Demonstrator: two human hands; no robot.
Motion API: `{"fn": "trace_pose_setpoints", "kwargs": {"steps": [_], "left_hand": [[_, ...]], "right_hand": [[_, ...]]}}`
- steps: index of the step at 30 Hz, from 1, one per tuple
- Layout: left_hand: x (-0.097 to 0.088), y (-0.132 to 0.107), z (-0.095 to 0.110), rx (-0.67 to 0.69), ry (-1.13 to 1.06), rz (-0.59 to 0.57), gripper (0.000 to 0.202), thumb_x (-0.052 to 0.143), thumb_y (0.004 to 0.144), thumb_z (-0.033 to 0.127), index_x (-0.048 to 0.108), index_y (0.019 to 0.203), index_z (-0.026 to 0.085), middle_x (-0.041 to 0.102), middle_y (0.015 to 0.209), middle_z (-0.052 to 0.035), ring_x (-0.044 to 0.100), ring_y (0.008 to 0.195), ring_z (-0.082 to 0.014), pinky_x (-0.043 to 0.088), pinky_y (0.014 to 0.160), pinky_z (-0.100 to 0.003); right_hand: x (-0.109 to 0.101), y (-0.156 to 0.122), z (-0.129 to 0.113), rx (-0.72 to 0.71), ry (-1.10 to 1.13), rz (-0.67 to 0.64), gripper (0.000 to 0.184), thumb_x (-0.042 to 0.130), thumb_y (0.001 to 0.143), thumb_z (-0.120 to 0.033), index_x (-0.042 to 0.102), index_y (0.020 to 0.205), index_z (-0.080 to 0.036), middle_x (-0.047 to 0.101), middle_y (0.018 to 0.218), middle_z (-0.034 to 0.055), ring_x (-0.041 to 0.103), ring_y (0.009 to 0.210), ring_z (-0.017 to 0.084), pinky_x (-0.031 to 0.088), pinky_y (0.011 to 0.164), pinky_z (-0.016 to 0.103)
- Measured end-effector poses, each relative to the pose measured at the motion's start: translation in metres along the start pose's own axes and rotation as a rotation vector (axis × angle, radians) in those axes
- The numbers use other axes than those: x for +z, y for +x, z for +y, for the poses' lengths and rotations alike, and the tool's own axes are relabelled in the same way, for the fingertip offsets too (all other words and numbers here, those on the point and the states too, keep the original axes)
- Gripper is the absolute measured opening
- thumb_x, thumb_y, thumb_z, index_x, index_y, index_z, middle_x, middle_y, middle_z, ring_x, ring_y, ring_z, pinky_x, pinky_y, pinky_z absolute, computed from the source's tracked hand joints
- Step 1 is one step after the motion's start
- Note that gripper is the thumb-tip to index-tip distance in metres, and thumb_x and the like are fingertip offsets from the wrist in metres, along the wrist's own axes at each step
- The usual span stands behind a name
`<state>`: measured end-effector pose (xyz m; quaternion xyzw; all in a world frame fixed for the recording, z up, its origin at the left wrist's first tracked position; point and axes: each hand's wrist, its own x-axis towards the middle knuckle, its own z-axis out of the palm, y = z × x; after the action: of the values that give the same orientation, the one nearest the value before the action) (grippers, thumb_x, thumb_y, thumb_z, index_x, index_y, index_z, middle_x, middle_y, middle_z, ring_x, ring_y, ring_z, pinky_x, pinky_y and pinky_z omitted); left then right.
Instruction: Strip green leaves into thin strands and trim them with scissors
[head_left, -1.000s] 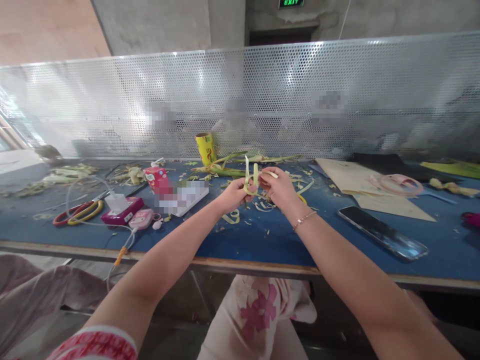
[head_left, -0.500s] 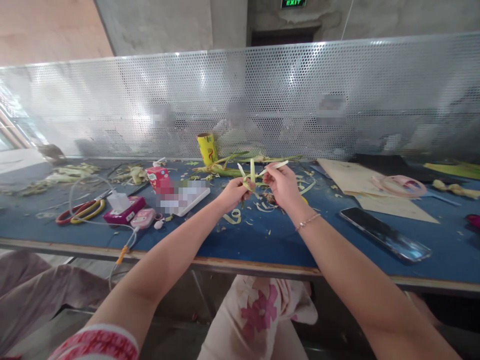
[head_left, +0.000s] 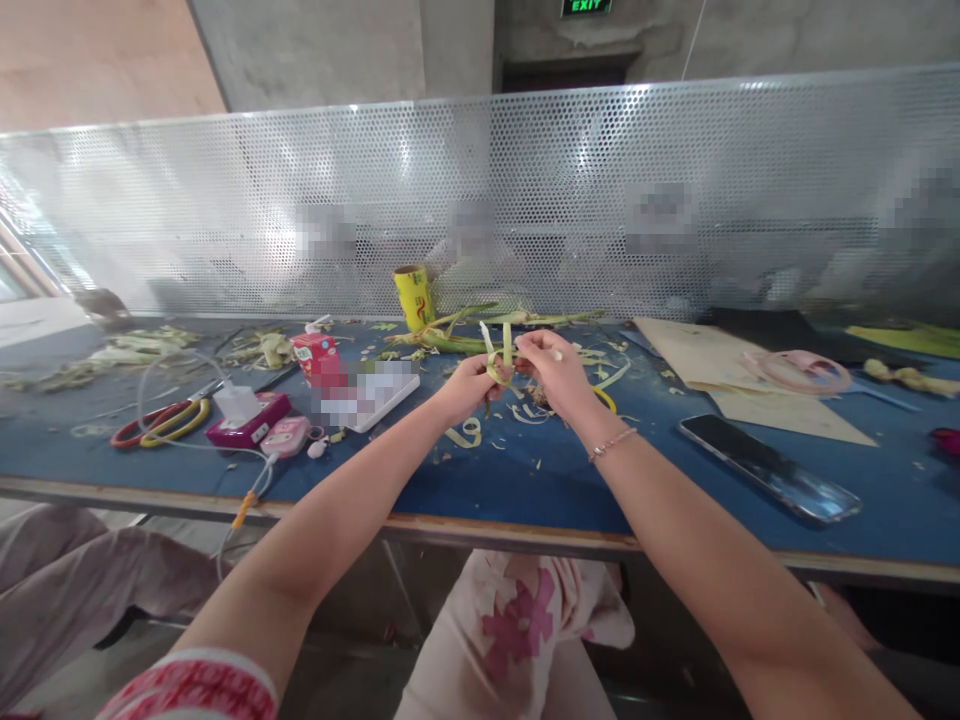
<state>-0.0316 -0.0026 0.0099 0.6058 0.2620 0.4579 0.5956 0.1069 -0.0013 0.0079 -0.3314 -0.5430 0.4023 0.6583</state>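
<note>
1. Two hands worked near each other above the middle of the worktop (head_left: pixel 480 490), covered in blue, and between them we had the pale yellow-green, flat, ribbon-like plant strip (head_left: pixel 507 345), raised clear of the surface, probably so it could bend freely.
2. Our left hand (head_left: pixel 466 388) was pinched on its looped lower part, thumb over fingers. That grip seemed meant to steady the crossing while the ends stood upright.
3. Our right hand (head_left: pixel 555 368) had its fingers drawn together on a pale length whose tip poked out above the knuckles, likely for fine guiding. We could not tell whether this was the same piece, nor whether the fingers of both hands touched.
4. Below, we had a curled, pale plant shaving (head_left: pixel 470 433) lying loose, and behind our hands some long green plant stalks (head_left: pixel 450 344), perhaps laid there as stock within reach.
5. A yellow printed cylindrical container (head_left: pixel 413 300) stood upright beyond the stalks, near the grey perforated metal screen (head_left: pixel 525 180).
6. To our right lay a black, glossy, rectangular phone (head_left: pixel 769 470); to our left, a purple, box-shaped power block (head_left: pixel 251 420) bore a white plug. Both sat aside, we judged, to leave the middle free for handling.
</note>
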Motion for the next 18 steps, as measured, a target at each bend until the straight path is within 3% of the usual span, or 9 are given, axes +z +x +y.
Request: {"fn": "trace_pose_setpoints", "kwargs": {"steps": [8,13,18], "left_hand": [[-0.0037,0.0021,-0.0033,0.051,0.032,-0.043,0.037,0.076,0.059,0.032,0.044,0.061,0.014,0.039,0.049,0.0082,0.035,0.042,-0.0013,0.026,0.045,-0.019],[-0.004,0.0014,-0.0041,0.059,0.071,-0.11,0.036,0.075,0.06,0.034,0.046,0.062,0.013,0.039,0.05,0.0078,0.035,0.043,-0.0015,0.025,0.046,-0.019],[-0.0016,-0.0009,-0.0019,0.039,0.026,-0.152,0.038,0.078,0.056,0.033,0.045,0.06,0.013,0.039,0.051,0.0077,0.033,0.045,-0.0014,0.025,0.045,-0.019]], "right_hand": [[0.0009,-0.0023,-0.0059,0.323,0.233,-0.043,0.022,0.073,0.068,-0.036,0.06,0.073,-0.017,0.063,0.062,0.0013,0.06,0.057,0.012,0.052,0.06,0.026],[-0.0036,0.0002,-0.0013,0.324,0.268,-0.001,0.022,0.077,0.061,-0.024,0.059,0.072,-0.019,0.065,0.064,-0.0017,0.062,0.061,0.011,0.051,0.06,0.023],[-0.0016,0.0013,0.0019,0.209,0.252,-0.023,0.025,0.078,0.057,-0.022,0.057,0.07,-0.02,0.062,0.062,-0.0038,0.061,0.06,0.011,0.051,0.062,0.025]]}}
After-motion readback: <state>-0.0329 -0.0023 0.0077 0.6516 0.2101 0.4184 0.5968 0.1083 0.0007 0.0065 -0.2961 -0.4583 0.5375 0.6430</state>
